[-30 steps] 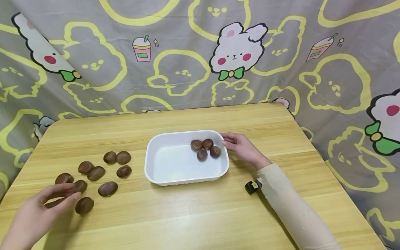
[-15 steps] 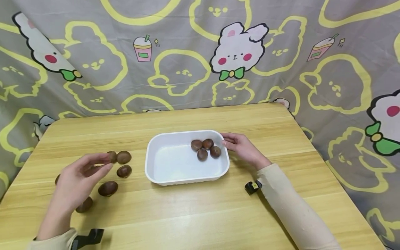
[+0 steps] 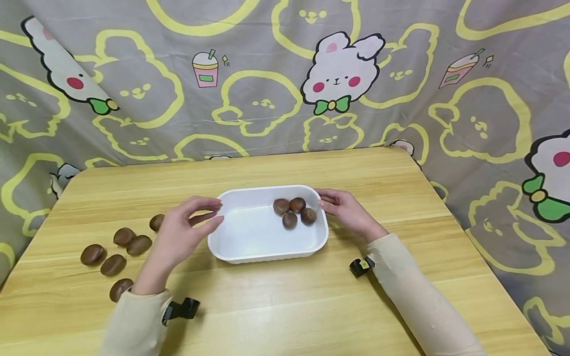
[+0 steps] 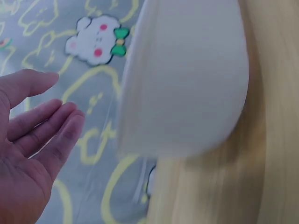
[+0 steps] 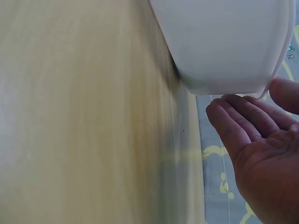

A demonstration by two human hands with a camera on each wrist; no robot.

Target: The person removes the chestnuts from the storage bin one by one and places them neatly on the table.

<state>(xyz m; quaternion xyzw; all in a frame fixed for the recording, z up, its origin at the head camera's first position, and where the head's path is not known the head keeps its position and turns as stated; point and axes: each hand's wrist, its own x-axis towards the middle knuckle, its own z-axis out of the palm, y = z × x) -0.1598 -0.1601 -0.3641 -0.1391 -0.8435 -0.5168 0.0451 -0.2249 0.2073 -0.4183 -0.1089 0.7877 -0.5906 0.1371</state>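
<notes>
Lying lengthwise left to right, white tray (image 3: 249, 232), right hand (image 3: 346, 211) pinching its end, left hand (image 3: 181, 231) empty, loosely spread

Can't read any text or numbers here, tbh. The green patch (image 3: 206, 78) on the curtain's (image 3: 249, 44) printed pink cup (image 3: 206, 72) is too small to read.

Head view: high, widest, faces forward and down; tray (image 3: 245, 230) mid-frame, curtain (image 3: 262, 89) across top, table (image 3: 285, 306) below. Wrist views: close in, both rolled sideways. Left: tray end upper centre, table at right. Right: table left, tray upper right. All three share tray, table, curtain.
</notes>
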